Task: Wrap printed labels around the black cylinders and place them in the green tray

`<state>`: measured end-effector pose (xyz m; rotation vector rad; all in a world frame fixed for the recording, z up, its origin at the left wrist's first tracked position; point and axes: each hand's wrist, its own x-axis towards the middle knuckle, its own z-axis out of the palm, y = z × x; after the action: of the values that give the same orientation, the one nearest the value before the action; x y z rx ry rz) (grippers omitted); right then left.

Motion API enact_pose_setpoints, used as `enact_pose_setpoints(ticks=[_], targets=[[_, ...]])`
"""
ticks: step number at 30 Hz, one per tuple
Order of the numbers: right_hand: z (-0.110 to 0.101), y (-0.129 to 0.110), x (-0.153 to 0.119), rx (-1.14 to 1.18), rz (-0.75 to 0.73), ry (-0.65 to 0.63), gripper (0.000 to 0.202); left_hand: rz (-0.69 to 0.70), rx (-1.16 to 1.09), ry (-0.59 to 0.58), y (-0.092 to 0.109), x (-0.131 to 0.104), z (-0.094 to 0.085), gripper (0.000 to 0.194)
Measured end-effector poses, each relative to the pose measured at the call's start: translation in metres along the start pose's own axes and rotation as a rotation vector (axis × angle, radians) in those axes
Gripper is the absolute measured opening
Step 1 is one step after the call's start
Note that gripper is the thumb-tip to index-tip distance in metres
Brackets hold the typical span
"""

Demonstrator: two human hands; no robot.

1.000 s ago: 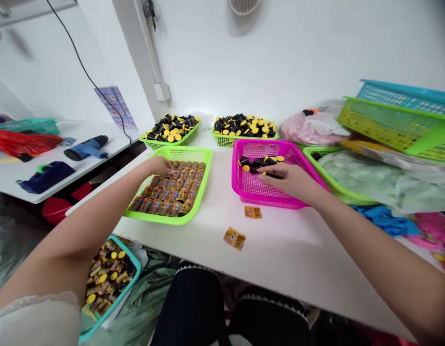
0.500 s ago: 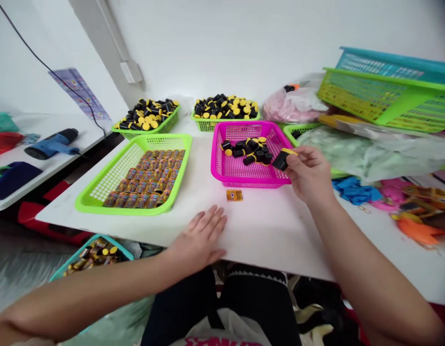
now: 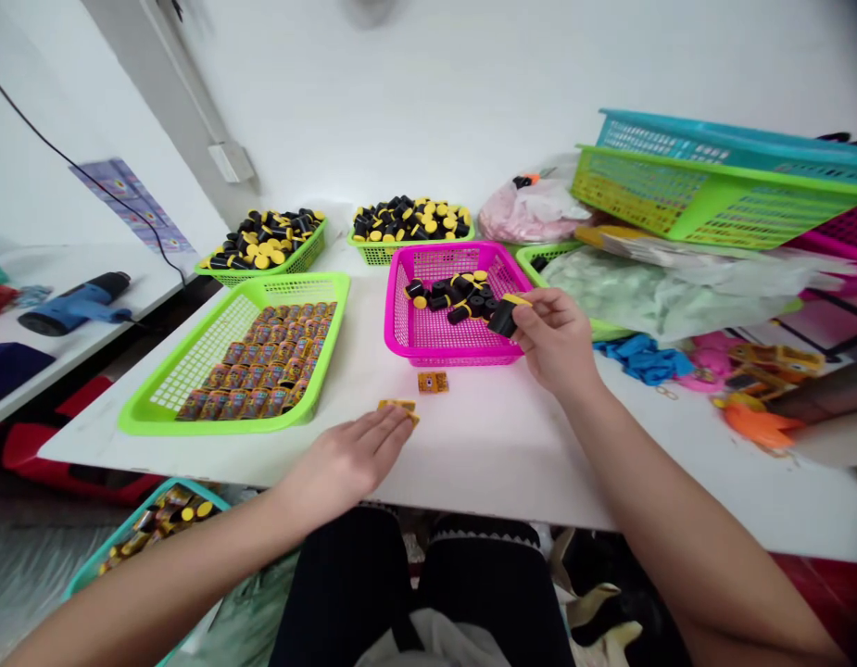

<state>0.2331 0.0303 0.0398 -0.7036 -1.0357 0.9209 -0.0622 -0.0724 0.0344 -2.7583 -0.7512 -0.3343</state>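
Between the thumb and fingers of my right hand is a small black container with a yellow cap, tilted, at the right front rim of the magenta basket. Several similar black and yellow containers lie in that basket. My left hand is low over the table with its fingers together, and a small yellow printed sleeve shows at the fingertips. Just ahead, another printed sleeve lies flat on the table. To the left, a green basket holds rows of containers wearing printed sleeves.
Two green baskets heaped with black and yellow containers stand against the wall. Stacked baskets and plastic bags crowd the right. A blue heat gun lies on the side table. Below the edge is a teal basket.
The view has shifted, so the table things sit further left. A yellow printed sleeve now shows at my left fingertips, which were flat on the table. My right hand still holds the black container.
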Motion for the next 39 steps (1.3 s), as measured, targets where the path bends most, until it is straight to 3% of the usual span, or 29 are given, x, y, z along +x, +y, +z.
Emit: enact_pose_setpoints(ticks=[4, 6, 8, 12, 15, 18, 21, 33, 36, 39], targets=[[-0.001, 0.003, 0.001, -0.011, 0.009, -0.008, 0.040, -0.213, -0.311, -0.277, -0.014, 0.016, 0.033, 0.037], [-0.002, 0.005, 0.001, -0.021, -0.002, -0.001, 0.039, -0.293, -0.506, -0.305, -0.019, 0.021, 0.036, 0.036], [-0.003, 0.007, 0.000, -0.030, -0.027, 0.015, 0.039, -0.334, -0.632, -0.187, -0.025, 0.032, 0.030, 0.033], [0.002, 0.007, -0.005, -0.035, -0.039, 0.050, 0.038, -0.412, -0.811, 0.196, -0.033, 0.070, 0.016, 0.014], [0.010, 0.007, -0.013, -0.020, -0.025, 0.042, 0.040, -0.534, -0.979, 0.325, -0.034, 0.096, 0.025, 0.011], [0.018, 0.009, -0.020, -0.030, -0.007, 0.015, 0.040, -0.607, -0.997, 0.352, -0.032, 0.103, 0.044, 0.021], [0.023, 0.010, -0.026, -0.040, 0.039, -0.021, 0.041, -0.526, -0.915, 0.383, -0.028, 0.098, 0.055, 0.022], [0.031, 0.007, -0.034, 0.026, 0.119, -0.182, 0.041, -0.512, -0.924, 0.687, -0.020, 0.088, 0.054, 0.025], [0.030, 0.009, -0.035, -0.070, 0.077, -0.221, 0.039, -0.522, -0.994, 0.632, -0.020, 0.088, 0.053, 0.023], [0.028, 0.011, -0.037, -0.211, -0.027, -0.258, 0.039, -0.558, -1.150, 0.543, -0.023, 0.090, 0.056, 0.037]])
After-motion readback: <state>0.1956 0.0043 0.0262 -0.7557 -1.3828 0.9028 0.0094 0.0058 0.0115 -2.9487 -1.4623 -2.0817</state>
